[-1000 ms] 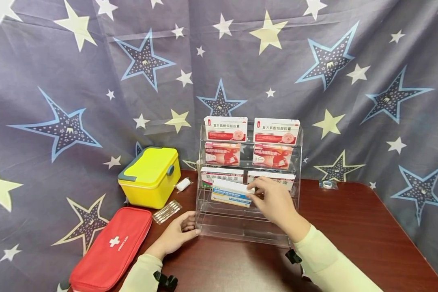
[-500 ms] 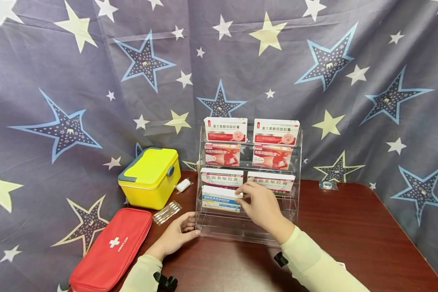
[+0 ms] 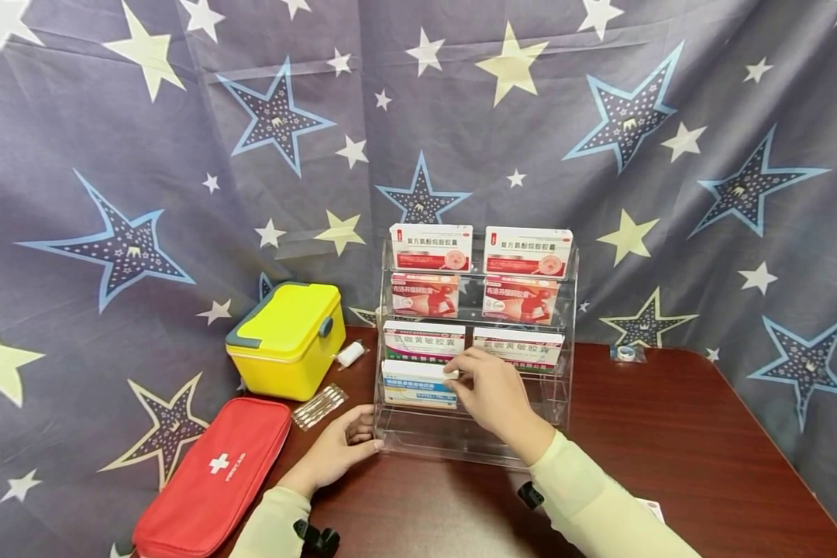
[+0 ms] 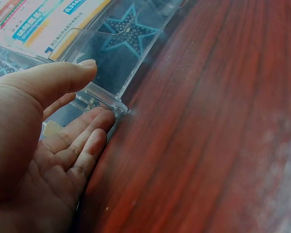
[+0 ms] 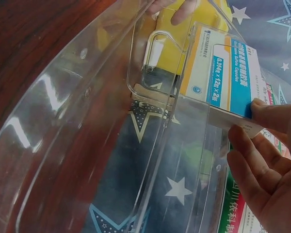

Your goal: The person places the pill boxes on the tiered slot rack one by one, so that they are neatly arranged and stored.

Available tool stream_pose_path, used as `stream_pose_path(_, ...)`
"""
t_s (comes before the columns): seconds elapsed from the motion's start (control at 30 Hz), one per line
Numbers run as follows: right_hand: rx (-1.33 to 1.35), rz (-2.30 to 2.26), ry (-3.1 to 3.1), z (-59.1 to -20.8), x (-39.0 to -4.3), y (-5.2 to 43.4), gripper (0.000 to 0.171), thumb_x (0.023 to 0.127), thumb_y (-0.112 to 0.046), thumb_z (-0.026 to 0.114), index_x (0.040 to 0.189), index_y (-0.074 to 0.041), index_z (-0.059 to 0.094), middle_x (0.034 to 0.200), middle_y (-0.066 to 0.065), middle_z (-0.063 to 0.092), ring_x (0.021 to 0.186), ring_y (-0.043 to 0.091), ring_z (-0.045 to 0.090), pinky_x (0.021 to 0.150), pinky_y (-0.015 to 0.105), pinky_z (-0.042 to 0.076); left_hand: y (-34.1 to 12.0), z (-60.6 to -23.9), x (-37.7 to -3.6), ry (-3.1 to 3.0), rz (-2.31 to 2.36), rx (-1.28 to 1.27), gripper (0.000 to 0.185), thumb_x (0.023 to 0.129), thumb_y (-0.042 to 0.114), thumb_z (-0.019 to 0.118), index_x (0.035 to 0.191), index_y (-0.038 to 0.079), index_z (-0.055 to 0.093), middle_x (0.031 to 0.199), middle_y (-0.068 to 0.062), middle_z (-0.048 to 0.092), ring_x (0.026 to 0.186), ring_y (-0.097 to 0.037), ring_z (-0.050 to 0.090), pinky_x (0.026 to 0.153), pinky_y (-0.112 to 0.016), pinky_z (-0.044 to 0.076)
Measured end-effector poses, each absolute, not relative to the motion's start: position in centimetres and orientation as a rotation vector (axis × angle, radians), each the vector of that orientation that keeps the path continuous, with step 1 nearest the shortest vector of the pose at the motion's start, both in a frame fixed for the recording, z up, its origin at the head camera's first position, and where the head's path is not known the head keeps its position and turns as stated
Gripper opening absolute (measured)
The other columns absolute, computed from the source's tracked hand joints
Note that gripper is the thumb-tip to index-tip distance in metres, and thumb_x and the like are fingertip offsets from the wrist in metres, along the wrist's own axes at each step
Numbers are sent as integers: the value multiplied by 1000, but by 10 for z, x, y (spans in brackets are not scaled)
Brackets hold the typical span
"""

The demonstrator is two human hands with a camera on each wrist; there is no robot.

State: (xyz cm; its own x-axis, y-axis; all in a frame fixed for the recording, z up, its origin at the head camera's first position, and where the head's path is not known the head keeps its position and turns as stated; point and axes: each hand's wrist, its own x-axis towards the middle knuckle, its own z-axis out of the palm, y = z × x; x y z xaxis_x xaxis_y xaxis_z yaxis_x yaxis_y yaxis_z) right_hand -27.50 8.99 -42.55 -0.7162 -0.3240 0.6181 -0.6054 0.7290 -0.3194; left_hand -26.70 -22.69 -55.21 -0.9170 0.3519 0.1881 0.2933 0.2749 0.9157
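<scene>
A clear acrylic tiered rack (image 3: 563,391) stands on the dark red table (image 3: 669,465) with medicine boxes on its upper shelves. My right hand (image 3: 484,387) pinches the right end of a white and blue medicine box (image 3: 415,384) and holds it in the left side of a lower tier; the same box (image 5: 223,80) shows through the clear rack wall (image 5: 150,160). My left hand (image 3: 338,449) lies with straight fingers against the rack's front left corner (image 4: 106,99), thumb on top of the rim.
A yellow case (image 3: 286,337) stands left of the rack, a red first-aid pouch (image 3: 216,477) lies at the front left. A packet of swabs (image 3: 318,404) and a small white roll (image 3: 350,353) lie between them. A tape roll (image 3: 625,353) sits at the back right.
My right hand has carried the white and blue box to the left and down into the lower tier's left side. The left hand has stayed at the rack's corner.
</scene>
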Motion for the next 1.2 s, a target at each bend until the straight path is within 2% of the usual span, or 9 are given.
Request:
stream_pose_path(0.37,677,717,-2444,-425,-274,89,18,88,-22,88,102,-29,79,101,-15,69,79,0,70,65,31,56,-226,-551,-267,2480,1737,616,60,94,13,81,145,1,52,125,-20,66,113,-32,66,103,-40,53)
stream_pose_path(0.9,749,780,-2419,-427,-271,92,19,88,-15,87,103,-22,78,105,-9,65,85,5,71,72,29,58,-226,-553,-266,2480,1742,616,59,93,13,81,144,2,53,123,-18,67,113,-31,66,103,-41,53)
stream_pose_path(1.2,908,849,-2336,-412,-252,127,28,83,-8,90,105,-17,75,102,-4,67,85,9,72,77,30,61,-226,-551,-267,2484,1734,636,59,94,13,81,144,3,53,124,-18,67,112,-30,67,102,-40,54)
